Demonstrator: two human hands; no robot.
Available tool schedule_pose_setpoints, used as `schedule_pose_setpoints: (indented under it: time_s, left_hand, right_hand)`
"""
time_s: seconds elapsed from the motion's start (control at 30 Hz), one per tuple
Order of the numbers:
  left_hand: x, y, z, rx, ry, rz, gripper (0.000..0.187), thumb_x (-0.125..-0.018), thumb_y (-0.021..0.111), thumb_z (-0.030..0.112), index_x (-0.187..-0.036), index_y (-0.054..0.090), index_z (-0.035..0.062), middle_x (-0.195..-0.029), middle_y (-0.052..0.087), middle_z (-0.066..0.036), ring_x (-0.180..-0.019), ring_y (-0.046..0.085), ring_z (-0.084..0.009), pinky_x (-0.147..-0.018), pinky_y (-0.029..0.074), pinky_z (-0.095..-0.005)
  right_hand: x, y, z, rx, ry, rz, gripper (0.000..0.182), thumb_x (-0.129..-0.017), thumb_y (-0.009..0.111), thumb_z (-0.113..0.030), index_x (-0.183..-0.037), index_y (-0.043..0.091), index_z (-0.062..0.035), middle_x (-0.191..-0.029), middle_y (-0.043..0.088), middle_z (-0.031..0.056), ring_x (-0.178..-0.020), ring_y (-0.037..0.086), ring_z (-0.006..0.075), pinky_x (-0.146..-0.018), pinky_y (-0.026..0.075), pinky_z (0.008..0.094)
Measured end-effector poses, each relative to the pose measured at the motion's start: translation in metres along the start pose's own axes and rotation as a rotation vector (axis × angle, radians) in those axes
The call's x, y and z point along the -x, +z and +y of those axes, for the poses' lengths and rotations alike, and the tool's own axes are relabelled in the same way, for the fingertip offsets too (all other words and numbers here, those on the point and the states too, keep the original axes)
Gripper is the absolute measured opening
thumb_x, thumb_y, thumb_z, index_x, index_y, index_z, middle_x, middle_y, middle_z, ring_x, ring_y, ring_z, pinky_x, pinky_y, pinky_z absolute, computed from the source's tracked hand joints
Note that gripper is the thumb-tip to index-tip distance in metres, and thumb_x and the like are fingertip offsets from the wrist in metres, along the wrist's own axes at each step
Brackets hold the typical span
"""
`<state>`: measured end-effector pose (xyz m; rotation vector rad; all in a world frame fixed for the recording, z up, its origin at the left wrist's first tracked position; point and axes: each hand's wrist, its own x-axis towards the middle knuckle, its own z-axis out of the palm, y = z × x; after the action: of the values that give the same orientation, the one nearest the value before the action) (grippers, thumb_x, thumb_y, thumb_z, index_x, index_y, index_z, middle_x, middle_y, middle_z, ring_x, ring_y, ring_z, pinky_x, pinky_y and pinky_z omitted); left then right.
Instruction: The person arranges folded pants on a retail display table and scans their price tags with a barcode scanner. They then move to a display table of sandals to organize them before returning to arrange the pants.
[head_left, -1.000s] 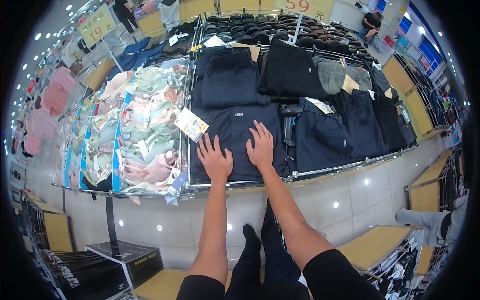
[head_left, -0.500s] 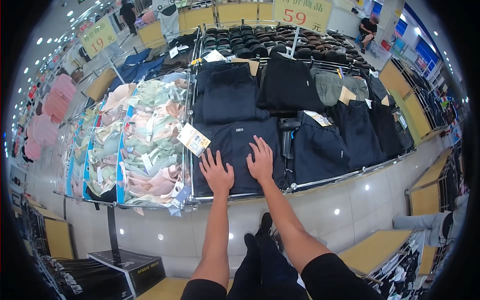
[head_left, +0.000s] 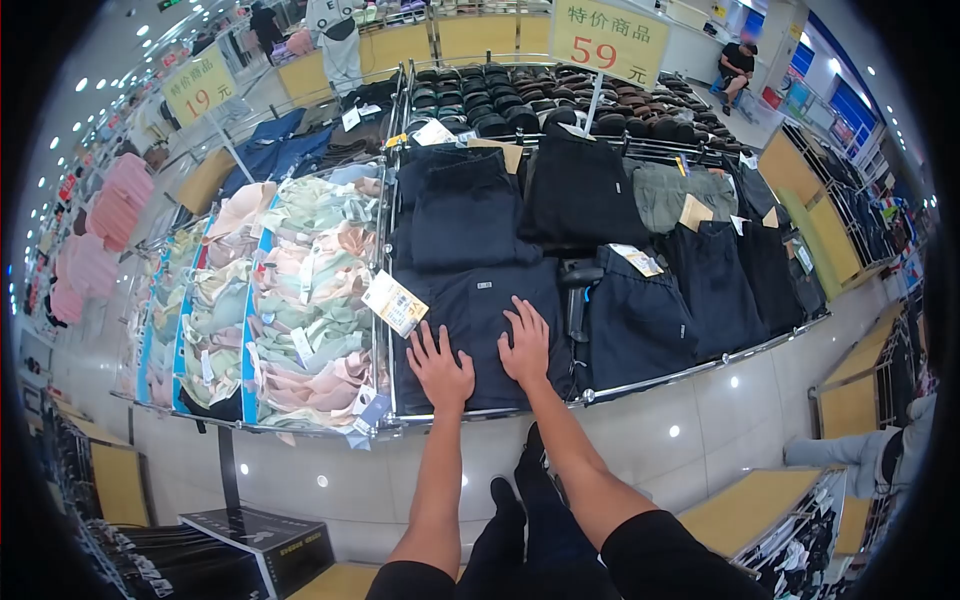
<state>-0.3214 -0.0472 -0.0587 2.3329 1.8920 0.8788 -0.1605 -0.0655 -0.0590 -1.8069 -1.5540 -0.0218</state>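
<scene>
Folded dark navy trousers (head_left: pixel 462 300) with a small light label lie at the near edge of the display rack. Flat on their lower left part rests my left hand (head_left: pixel 441 370), fingers spread. My right hand (head_left: pixel 526 345) lies on the same trousers further right, its fingers also stretched out. Beside the left fingertips a white and yellow price tag (head_left: pixel 396 303) sits at the trousers' left edge. A black handheld scanner (head_left: pixel 577 300) is wedged to the right, between these trousers and another dark pair (head_left: pixel 636 315).
Pastel bras (head_left: pixel 310 300) fill the compartments on the left. More dark trousers (head_left: pixel 580 185) and rows of dark shoes (head_left: pixel 480 95) lie behind. A metal rail (head_left: pixel 690 360) edges the rack. Two price signs (head_left: pixel 610 40) stand above. A seated person (head_left: pixel 738 68) is at the back right.
The camera view has tilted slightly upward, so the rack and both hands appear lower. Both hands stay spread at nearly the same places on the trousers.
</scene>
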Motion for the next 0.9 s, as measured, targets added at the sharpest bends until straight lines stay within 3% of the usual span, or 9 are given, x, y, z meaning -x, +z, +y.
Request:
schedule_pose_setpoints:
  time_s: [0.77, 0.9]
  left_hand:
    - [-0.0019, 0.0016, 0.0002, -0.021, 0.020, -0.010, 0.060, -0.080, 0.058, 0.025, -0.136, 0.052, 0.0059, -0.154, 0.033, -0.017, -0.143, 0.027, -0.0405, -0.116, 0.020, -0.0552]
    - [-0.0009, 0.0024, -0.0015, -0.038, 0.011, -0.018, 0.059, -0.080, 0.057, 0.025, -0.136, 0.051, 0.0062, -0.154, 0.033, -0.017, -0.143, 0.027, -0.0393, -0.116, 0.019, -0.0543]
  right_hand:
    - [-0.0033, 0.0009, 0.0029, 0.029, -0.036, -0.005, 0.044, -0.079, 0.058, -0.017, -0.121, 0.060, -0.0031, -0.147, 0.044, 0.0132, -0.137, 0.038, 0.0319, -0.111, 0.030, 0.0462]
    - [0.0036, -0.0016, 0.0006, 0.078, -0.078, -0.101, 0.053, -0.085, 0.057, -0.024, -0.134, 0.052, -0.0045, -0.154, 0.034, 0.0143, -0.143, 0.030, 0.0330, -0.114, 0.026, 0.0497]
